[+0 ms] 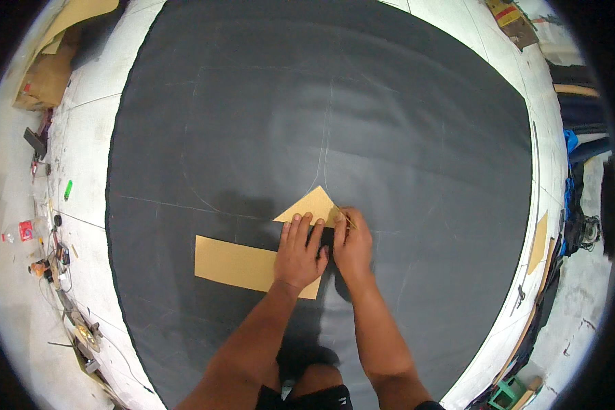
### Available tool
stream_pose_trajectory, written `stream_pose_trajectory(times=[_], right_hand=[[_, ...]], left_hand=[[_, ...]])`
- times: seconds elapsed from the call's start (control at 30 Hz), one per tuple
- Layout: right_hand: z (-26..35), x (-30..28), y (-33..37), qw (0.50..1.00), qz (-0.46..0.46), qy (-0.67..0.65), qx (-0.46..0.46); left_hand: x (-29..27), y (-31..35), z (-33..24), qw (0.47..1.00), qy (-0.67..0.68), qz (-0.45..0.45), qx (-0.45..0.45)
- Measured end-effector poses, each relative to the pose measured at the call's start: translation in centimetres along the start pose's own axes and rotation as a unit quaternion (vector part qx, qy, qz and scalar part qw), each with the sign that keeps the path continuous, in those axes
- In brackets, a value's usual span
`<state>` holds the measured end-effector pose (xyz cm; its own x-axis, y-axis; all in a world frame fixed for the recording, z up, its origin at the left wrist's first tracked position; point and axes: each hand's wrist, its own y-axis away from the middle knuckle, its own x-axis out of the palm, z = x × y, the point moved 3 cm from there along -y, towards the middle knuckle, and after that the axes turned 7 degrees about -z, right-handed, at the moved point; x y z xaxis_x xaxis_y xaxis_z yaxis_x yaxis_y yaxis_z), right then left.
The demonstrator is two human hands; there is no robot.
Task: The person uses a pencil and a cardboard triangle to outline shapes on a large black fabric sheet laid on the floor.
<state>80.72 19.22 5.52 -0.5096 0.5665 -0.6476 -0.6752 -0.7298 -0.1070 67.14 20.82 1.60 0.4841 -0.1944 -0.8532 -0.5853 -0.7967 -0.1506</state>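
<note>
A large sheet of dark grey fabric [253, 137] lies spread out in front of me, with thin pale lines drawn on it. My left hand [298, 249] rests flat on the lower edge of a tan triangular card template [316, 203], fingers stretched out and pressing it down. At the triangle's right edge, my right hand [352, 246] is closed in a pinch around a thin pen-like stick [349, 220], mostly hidden by the fingers. A tan rectangular card template [236, 263] lies to the left, partly under my left hand and wrist.
The fabric covers a white table [89, 130]. Along the left edge are a green cutter-like tool [68, 190], a bottle with a red label [25, 231] and assorted tools. A cardboard box [48, 75] stands far left. Another tan card piece [538, 242] lies at the right edge.
</note>
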Motion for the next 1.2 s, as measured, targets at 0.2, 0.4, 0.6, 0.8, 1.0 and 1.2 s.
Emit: stream_pose_trajectory(times=[0.2, 0.4, 0.6, 0.8, 1.0, 1.2], right_hand=[[-1.7, -1.9, 2.3, 0.999, 0.003, 0.016, 0.041], [-3.0, -1.9, 3.3, 0.992, -0.005, -0.063, 0.110], [-3.5, -1.4, 3.9, 0.984, -0.047, -0.125, 0.121], [-3.2, -1.0, 4.2, 0.971, -0.083, -0.173, 0.142], [-3.1, -0.9, 4.7, 0.964, -0.112, -0.182, 0.161], [-3.7, -0.6, 4.9, 0.960, -0.123, -0.188, 0.166]], left_hand=[[0.0, 0.0, 0.0, 1.000, -0.005, -0.001, -0.005], [-0.1, -0.2, -0.1, 1.000, 0.015, -0.024, 0.000], [-0.2, -0.2, -0.2, 1.000, 0.014, -0.017, -0.003], [-0.1, -0.1, -0.1, 1.000, 0.001, -0.023, -0.003], [-0.2, -0.1, -0.3, 1.000, 0.003, -0.026, -0.001], [-0.1, -0.1, -0.3, 0.999, -0.011, -0.030, 0.007]])
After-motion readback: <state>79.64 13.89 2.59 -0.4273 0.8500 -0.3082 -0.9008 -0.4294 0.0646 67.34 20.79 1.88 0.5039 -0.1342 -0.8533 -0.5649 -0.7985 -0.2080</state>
